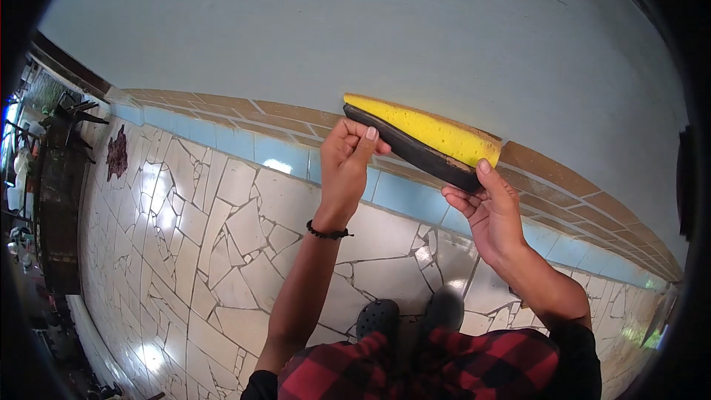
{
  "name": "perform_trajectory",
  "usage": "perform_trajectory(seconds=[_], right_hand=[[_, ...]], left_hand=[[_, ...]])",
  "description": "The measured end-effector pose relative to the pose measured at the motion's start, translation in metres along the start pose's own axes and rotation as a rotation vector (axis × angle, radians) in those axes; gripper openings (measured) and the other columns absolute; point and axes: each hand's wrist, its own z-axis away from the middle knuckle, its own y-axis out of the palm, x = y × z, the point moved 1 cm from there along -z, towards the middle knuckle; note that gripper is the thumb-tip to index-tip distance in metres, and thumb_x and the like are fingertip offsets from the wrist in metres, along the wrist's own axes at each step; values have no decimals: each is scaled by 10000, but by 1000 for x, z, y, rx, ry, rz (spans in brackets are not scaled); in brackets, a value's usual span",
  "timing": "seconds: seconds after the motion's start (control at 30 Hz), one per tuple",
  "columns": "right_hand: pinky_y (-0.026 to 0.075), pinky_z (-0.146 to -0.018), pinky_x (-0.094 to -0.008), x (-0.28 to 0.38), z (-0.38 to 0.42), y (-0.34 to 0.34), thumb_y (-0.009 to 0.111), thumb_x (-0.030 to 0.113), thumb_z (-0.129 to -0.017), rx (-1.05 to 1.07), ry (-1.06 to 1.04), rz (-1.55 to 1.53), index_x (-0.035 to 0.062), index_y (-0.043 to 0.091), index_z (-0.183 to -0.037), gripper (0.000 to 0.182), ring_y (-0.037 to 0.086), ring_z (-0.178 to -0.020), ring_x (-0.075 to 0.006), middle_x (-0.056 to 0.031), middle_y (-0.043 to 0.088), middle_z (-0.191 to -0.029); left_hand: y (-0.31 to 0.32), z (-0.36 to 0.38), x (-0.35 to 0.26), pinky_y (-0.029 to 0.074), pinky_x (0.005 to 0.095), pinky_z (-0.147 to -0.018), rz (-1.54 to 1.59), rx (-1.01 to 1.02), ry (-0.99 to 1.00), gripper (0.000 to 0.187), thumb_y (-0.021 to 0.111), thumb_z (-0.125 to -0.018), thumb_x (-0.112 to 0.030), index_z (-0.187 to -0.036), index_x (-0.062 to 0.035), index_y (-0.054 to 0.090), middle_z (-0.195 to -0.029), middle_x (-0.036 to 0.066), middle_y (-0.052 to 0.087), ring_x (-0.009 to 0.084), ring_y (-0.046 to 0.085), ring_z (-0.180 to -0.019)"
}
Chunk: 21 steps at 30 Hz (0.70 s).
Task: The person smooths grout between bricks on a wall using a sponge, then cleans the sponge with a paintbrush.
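Observation:
A long yellow sponge (426,131) with pores in its face is held up in front of the wall, tilted down toward the right. Along its near side runs a dark, slightly curved backing strip (415,150), worn lighter near the right end. My left hand (346,167) pinches this strip near its left end between thumb and fingers. At the other end, my right hand (491,215) grips the lower corner, thumb on the sponge's edge and fingers under the strip. A dark braided bracelet (326,232) circles my left wrist.
Ahead stands a grey-blue wall (333,30) with brown brick-like tiles (552,170) and light blue tiles (411,198) at its foot. The floor (237,274) is cracked-pattern stone tile. A dark mat or rag (117,153) and dark furniture (63,215) are at left.

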Motion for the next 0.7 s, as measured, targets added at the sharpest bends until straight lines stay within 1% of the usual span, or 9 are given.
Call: perform_trajectory(seconds=[0.1, 0.2, 0.3, 0.4, 0.5, 0.7], right_hand=[[629, -851, -334, 2, 2, 4, 760, 389, -957, 4, 3, 0, 27, 674, -1005, 376, 752, -891, -235, -156, 740, -1016], [628, -849, -329, 3, 2, 5, 750, 400, -963, 3, -2, 15, 17, 687, -1055, 399, 752, -893, -231, -147, 743, -1022], [626, -853, -323, 4, 3, 6, 740, 406, -967, 4, -9, 27, 15, 692, -1080, 411, 749, -898, -226, -141, 744, -1022], [622, -862, -318, 3, 2, 6, 735, 409, -970, -8, -9, 22, 7, 690, -1094, 422, 746, -904, -223, -142, 741, -1028], [620, -874, -319, 3, 3, 7, 736, 409, -969, -24, -14, 25, 0, 684, -1110, 435, 743, -913, -222, -147, 737, -1044], [622, -879, -318, 1, 4, 9, 741, 398, -967, -35, -18, -4, -16, 663, -1142, 456, 734, -943, -219, -153, 728, -1077]], left_hand=[[1, -7, -5, 497, 253, -800, -3, 8, -36, 103, 589, -1061, -90, -972, -38, 578, -851, 70, 717, 104, 660, -805], [3, -4, -5, 505, 252, -779, -15, -13, -24, 110, 600, -1056, -96, -967, -34, 581, -842, 73, 716, 105, 665, -793], [8, -4, -10, 487, 272, -824, -51, -35, -43, 82, 595, -1051, -93, -988, -40, 600, -867, 69, 722, 108, 653, -808], [16, -3, -8, 501, 270, -818, -95, -95, -2, 97, 599, -1055, -106, -991, -33, 599, -870, 73, 723, 112, 659, -813], [17, -4, -3, 515, 270, -819, -98, -103, 21, 115, 605, -1058, -123, -994, -28, 596, -868, 73, 722, 115, 668, -824], [10, -2, 1, 520, 270, -830, -60, -47, 44, 122, 609, -1063, -141, -1018, -30, 589, -898, 75, 725, 116, 671, -848]])
